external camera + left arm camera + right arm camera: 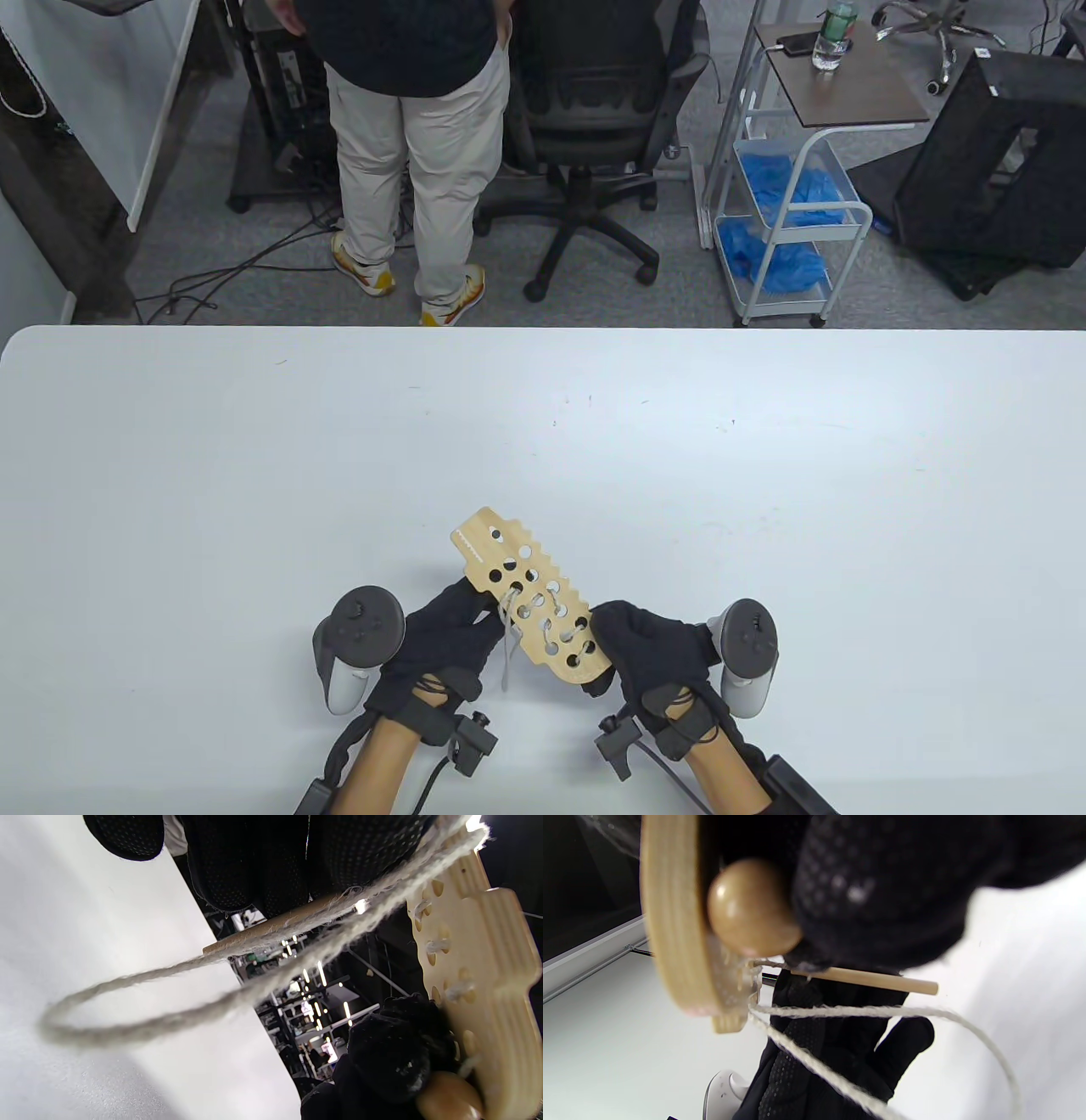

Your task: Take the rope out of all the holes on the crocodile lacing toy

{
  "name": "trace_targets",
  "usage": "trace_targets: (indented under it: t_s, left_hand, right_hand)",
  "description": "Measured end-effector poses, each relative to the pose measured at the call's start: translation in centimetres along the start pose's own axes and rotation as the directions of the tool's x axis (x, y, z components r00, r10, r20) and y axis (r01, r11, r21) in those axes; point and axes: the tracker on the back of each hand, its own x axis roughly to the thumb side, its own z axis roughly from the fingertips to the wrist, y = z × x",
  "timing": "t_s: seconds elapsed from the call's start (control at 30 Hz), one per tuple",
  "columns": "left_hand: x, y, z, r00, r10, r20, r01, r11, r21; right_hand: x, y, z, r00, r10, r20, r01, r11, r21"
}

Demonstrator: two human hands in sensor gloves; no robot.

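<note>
The wooden crocodile lacing toy (530,594) is held tilted above the white table (254,475), with pale rope (509,632) laced through several of its holes. My left hand (454,632) holds the toy's left edge and pinches the rope's thin wooden needle (271,927). A slack loop of rope (140,1027) hangs under it. My right hand (649,649) grips the toy's near end, where a round wooden bead (748,910) sits against the toy's edge (666,921). The needle (878,981) and rope (882,1012) also show in the right wrist view.
Beyond the table's far edge a person (416,144) stands next to a black office chair (594,127). A white cart (789,212) with blue cloths and a side table with a bottle (831,38) stand at the back right.
</note>
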Motion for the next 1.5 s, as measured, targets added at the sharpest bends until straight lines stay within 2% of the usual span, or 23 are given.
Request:
trace_targets:
  t_s: [0.5,1.5]
  left_hand:
    - [0.26,-0.4,-0.13,1.0,-0.015,0.024,0.017,0.998,-0.063]
    - [0.4,-0.21,0.0,0.999,-0.052,0.003,0.052,0.998,-0.037]
  right_hand:
    - [-0.04,0.01,-0.01,1.0,-0.001,0.001,0.001,1.0,0.004]
    - [-0.19,-0.47,0.0,1.0,0.01,-0.012,-0.01,1.0,-0.026]
